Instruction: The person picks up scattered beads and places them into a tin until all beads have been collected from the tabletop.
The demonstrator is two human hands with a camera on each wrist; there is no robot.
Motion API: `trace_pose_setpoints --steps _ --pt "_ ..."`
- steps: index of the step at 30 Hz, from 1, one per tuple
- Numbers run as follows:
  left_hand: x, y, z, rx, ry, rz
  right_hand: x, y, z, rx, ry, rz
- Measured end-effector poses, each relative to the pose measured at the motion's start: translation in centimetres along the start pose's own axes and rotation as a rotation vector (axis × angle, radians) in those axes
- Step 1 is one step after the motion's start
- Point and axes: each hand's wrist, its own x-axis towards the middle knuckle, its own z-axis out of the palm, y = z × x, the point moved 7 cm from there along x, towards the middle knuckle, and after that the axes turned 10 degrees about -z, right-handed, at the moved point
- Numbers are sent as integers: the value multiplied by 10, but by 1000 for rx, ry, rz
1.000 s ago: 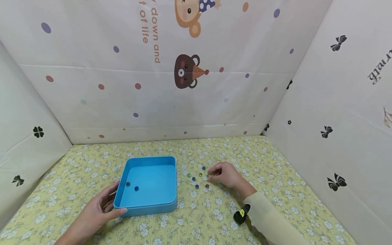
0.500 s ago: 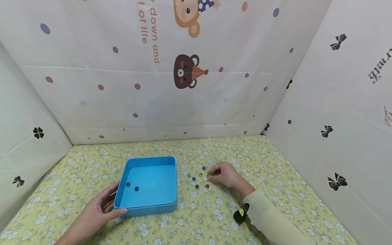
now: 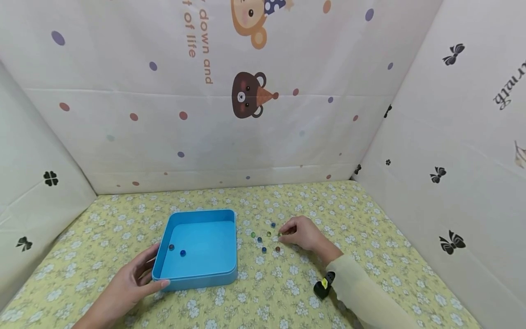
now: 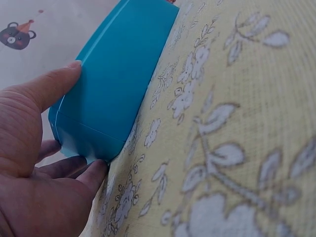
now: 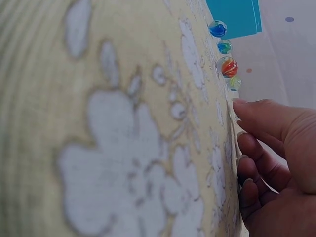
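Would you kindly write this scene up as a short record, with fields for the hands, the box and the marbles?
Left hand: grips the blue box near its front left corner
Right hand: pinches a green marble
In box: one dark marble, one blue marble
On flowered cloth, right of box: three blue marbles, two greenish marbles, one reddish marble

Your head view was evenly bright, with only soft shade under the forearm [image 3: 330, 254] behind your right fingers [image 3: 291, 225]. Your left-wrist view ran dim and bluish around your left fingers [image 4: 91, 177]. Your right-wrist view blurred the cloth [image 5: 34, 123] left of the fingers; marbles [image 5: 228, 67] just above them read sharper.
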Motion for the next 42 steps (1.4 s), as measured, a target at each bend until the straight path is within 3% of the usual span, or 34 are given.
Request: trace_pose_setpoints --steps 7,20,42 --pt "2 -1 -1 -26 -3 -7 -1 2 -1 56 25 27" --pt "1 -1 1 -69 -41 0 -8 3 0 126 54 -10" --pt "1 0 0 -47 -4 -10 -9 -16 17 334 119 -70"
